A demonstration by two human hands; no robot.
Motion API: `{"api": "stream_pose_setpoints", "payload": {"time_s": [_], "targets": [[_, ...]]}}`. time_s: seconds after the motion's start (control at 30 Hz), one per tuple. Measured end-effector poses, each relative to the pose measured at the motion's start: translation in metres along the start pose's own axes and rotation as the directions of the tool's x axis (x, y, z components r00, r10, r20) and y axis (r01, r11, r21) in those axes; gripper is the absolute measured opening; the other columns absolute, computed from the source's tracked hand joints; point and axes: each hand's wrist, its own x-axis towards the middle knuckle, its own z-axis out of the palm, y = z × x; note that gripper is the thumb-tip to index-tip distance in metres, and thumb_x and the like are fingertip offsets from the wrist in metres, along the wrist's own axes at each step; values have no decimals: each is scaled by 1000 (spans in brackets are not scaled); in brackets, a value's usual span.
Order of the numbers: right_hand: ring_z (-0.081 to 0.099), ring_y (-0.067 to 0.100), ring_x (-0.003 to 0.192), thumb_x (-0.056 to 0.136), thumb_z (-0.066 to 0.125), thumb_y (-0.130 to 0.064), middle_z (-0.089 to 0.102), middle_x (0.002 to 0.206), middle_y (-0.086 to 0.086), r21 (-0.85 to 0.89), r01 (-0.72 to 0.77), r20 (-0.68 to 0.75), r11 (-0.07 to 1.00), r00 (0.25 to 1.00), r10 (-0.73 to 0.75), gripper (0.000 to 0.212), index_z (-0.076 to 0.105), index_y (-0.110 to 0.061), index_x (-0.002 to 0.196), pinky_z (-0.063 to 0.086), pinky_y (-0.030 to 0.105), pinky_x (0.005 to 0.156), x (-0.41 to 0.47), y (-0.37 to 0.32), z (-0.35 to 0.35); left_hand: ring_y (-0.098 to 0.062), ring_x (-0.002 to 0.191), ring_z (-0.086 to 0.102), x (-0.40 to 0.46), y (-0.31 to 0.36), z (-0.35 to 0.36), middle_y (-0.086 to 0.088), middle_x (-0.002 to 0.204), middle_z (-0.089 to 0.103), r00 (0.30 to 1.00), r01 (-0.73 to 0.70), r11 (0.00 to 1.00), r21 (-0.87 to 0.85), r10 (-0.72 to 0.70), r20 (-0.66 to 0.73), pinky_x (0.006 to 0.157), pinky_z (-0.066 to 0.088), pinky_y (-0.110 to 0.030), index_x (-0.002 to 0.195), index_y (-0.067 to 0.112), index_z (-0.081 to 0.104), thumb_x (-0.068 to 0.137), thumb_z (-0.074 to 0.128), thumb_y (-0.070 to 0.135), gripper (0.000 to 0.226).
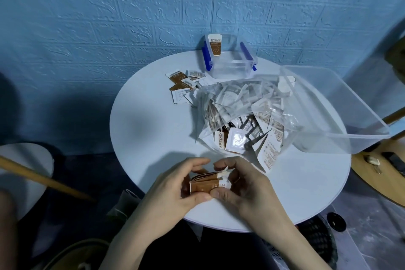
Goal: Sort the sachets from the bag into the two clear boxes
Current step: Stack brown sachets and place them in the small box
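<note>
1. Sachets point(208, 184), a small brown-and-white stack of them, sit pressed together between both hands at the near edge of the round white table point(153, 129).
2. Left hand point(175, 193) grips the stack's left end, thumb curled along the near side and fingers wrapped over the far side.
3. Right hand point(243, 186) grips the right end the same way, its thumb tip almost touching the left thumb; the two hands are close together, both clamped on the stack.
4. Just beyond the hands and slightly to the right lies the clear plastic bag point(243, 114), crumpled and open toward them, with many sachets inside and a few spilling from its mouth.
5. Farther out, past the bag, stands the small clear box point(230, 66) with blue side clips; one brown-and-white sachet point(215, 47) leans upright against its far-left wall.
6. To the right of the bag, well beyond the right hand, the large clear box point(341, 103) rests tilted, overhanging the table's edge.
7. Loose sachets point(184, 85) lie scattered on the table beyond the left hand, just left of the small box and the bag.
8. Behind the table rises a blue brick-textured wall point(109, 17).
</note>
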Motion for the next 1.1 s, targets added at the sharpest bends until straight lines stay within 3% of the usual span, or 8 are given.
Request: {"api": "stream_pose_setpoints", "payload": {"time_s": [0.13, 0.23, 0.33, 0.47, 0.6, 0.8, 0.97, 1.1], "targets": [[43, 4, 56, 71, 84, -15, 51, 65, -9, -53, 9, 6, 999, 1000, -9, 47, 60, -38, 103, 35, 15, 57, 0, 2, -4, -1, 104, 61, 2, 0, -6, 25, 122, 57, 999, 27, 995, 97, -31, 38, 97, 50, -38, 120, 64, 41, 71, 82, 38, 69], [46, 5, 57, 72, 83, -13, 54, 69, -14, -124, 26, 30, 992, 999, -23, 47, 58, -37, 103, 36, 12, 56, 0, 1, -7, 7, 96, 56, 0, 5, -6, 32, 120, 52, 999, -3, 978, 209, -5, 42, 91, 48, -22, 126, 57, 40, 75, 78, 41, 66], [58, 7, 76, 74, 81, -18, 63, 88, -16, -203, 84, 81, 976, 994, -69, 45, 55, -40, 104, 46, 20, 68, 0, 1, -6, 22, 92, 47, -1, 9, -5, 43, 108, 45, 997, -78, 961, 264, 77, 14, 81, 35, -2, 128, 44, 50, 76, 79, 36, 60], [57, 7, 84, 77, 77, -19, 61, 95, -14, -283, 121, 119, 951, 989, -91, 45, 50, -41, 107, 45, 19, 71, -3, 0, -6, 26, 86, 44, -6, 5, -3, 41, 99, 47, 990, -128, 942, 312, 137, -9, 74, 32, 4, 123, 33, 60, 73, 82, 31, 55], [57, 12, 77, 79, 77, -20, 57, 99, -14, -284, 127, 115, 950, 989, -98, 52, 45, -45, 111, 47, 22, 67, -6, -1, -5, 16, 98, 52, -10, 2, -1, 40, 111, 51, 992, -117, 966, 232, 126, -21, 80, 42, -3, 126, 48, 46, 74, 79, 34, 63], [49, 7, 62, 77, 79, -15, 58, 93, -13, -218, 120, 99, 969, 990, -100, 40, 56, -39, 100, 36, 9, 57, -6, -2, -7, 3, 100, 62, -7, 2, 2, 34, 120, 50, 995, -101, 989, 106, 102, -4, 91, 53, -29, 119, 57, 44, 78, 77, 25, 62], [56, 13, 69, 78, 76, -19, 63, 86, -7, -223, 126, 126, 967, 987, -100, 33, 58, -35, 100, 47, 25, 62, -2, 1, -7, -5, 87, 64, -2, -1, 2, 29, 107, 58, 990, -125, 986, 107, 131, -50, 79, 53, -26, 110, 53, 53, 76, 81, 22, 54], [48, 8, 63, 72, 77, -35, 55, 72, -9, -168, 121, 60, 978, 992, -113, 33, 59, -36, 99, 39, 17, 58, 6, -10, -17, -7, 75, 65, 6, 10, -6, 20, 92, 70, 984, -115, 992, -61, 105, -144, 69, 51, -18, 103, 48, 62, 66, 88, 18, 53]]}}
